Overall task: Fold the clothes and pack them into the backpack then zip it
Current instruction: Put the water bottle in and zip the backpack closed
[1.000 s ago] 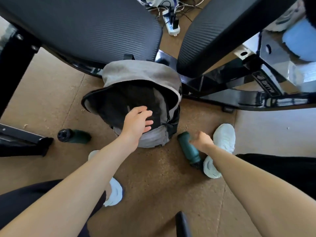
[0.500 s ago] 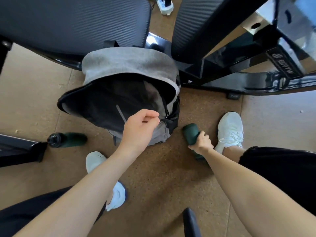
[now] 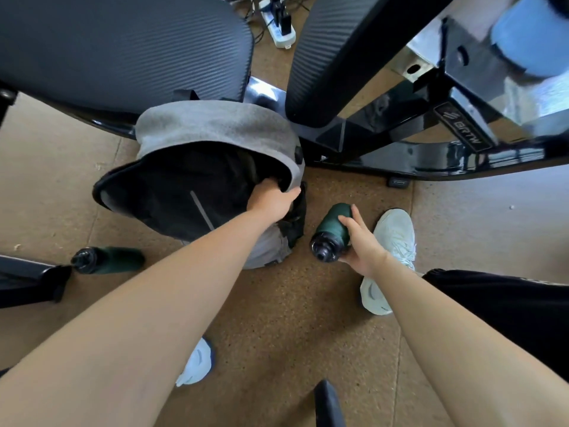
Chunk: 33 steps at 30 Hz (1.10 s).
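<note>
A grey backpack (image 3: 215, 124) stands open on the cork floor between two chairs, its dark inside showing dark clothes. My left hand (image 3: 271, 200) grips the right edge of the backpack's opening, its fingers hidden under the grey rim. To the right, my right hand (image 3: 358, 238) holds a dark green bottle (image 3: 334, 229) tilted off the floor, its black cap end facing me.
A second green bottle (image 3: 107, 259) lies on the floor at the left. Two black mesh chairs (image 3: 123, 47) and a glossy black chair base (image 3: 431, 152) crowd the back. My white shoes (image 3: 394, 235) flank the backpack. A power strip (image 3: 278, 29) lies behind.
My left hand moved from the front pocket up to the right rim of the opening. My right hand closed round the green bottle and lifted its cap end off the floor.
</note>
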### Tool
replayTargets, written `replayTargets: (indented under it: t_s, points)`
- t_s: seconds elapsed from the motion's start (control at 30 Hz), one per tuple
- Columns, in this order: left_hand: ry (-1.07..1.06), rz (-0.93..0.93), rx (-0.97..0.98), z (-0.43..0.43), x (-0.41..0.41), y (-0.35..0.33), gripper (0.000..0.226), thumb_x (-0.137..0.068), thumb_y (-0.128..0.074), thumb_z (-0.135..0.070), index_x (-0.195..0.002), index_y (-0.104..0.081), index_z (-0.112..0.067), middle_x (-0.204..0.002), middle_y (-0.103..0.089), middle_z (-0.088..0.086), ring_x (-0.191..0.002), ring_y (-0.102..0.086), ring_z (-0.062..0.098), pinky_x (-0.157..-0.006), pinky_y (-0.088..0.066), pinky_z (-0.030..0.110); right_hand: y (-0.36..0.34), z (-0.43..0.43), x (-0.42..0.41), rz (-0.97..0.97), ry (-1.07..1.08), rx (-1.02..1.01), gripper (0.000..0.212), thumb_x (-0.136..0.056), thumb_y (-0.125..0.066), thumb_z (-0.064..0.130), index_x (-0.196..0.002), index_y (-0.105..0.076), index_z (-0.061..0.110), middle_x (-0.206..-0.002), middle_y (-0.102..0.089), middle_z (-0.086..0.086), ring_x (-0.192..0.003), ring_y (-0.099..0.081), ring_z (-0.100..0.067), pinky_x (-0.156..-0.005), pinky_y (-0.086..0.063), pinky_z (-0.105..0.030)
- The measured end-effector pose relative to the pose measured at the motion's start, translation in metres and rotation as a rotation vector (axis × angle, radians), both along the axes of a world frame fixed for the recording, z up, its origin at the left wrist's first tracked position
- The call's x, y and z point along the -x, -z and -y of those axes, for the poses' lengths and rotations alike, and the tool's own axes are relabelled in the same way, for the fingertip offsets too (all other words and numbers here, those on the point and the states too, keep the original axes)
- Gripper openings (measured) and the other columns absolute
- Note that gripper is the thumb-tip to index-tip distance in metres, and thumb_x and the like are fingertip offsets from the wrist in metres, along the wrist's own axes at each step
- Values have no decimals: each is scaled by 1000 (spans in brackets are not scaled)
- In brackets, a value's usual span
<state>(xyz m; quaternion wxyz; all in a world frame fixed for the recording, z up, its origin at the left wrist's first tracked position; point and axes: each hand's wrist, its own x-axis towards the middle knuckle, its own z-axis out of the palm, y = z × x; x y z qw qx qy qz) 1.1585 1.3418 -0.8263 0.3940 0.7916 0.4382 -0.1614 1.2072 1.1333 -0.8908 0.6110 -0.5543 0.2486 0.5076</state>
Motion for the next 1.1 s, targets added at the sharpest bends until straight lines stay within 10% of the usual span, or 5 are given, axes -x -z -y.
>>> replayTargets:
  t_s: [0.3, 0.6, 0.8, 1.1]
  points:
    - [-389, 179, 354, -16, 25, 31, 59, -89, -55, -59, -133, -62, -20, -120, -71, 2, -110, -67, 25, -103, -53, 46, -25, -30, -6, -90, 217, -194, 37, -107, -47, 27, -141, -52, 40, -140, -53, -14, -118, -63, -40, -91, -57, -59]
    - [-536, 302, 488, -10, 61, 31, 23, -100, -58, -38, -105, -67, -18, -114, -72, 16, -108, -69, 35, -96, -57, 45, -56, -58, 9, 158, -466, -204, 107, -84, -41, -28, -159, -16, 44, -139, -49, -5, -119, -60, -26, -87, -60, -40]
    - [-591, 399, 516, -6, 87, 22, 9, -94, -72, -35, -95, -70, -26, -97, -76, -2, -94, -72, 15, -83, -57, 29, -61, -67, 24, 814, -991, 182, 123, -59, -97, 27, -155, -20, 33, -143, -51, 2, -130, -53, -20, -109, -48, -46]
    - [-587, 384, 497, -4, 112, 26, 31, -86, -67, -50, -104, -73, -25, -101, -77, -2, -102, -71, 19, -98, -57, 48, -62, -23, 20, 746, -958, 352, 81, -57, -82, 66, -127, -57, 33, -120, -68, 11, -113, -63, -13, -103, -49, -39]
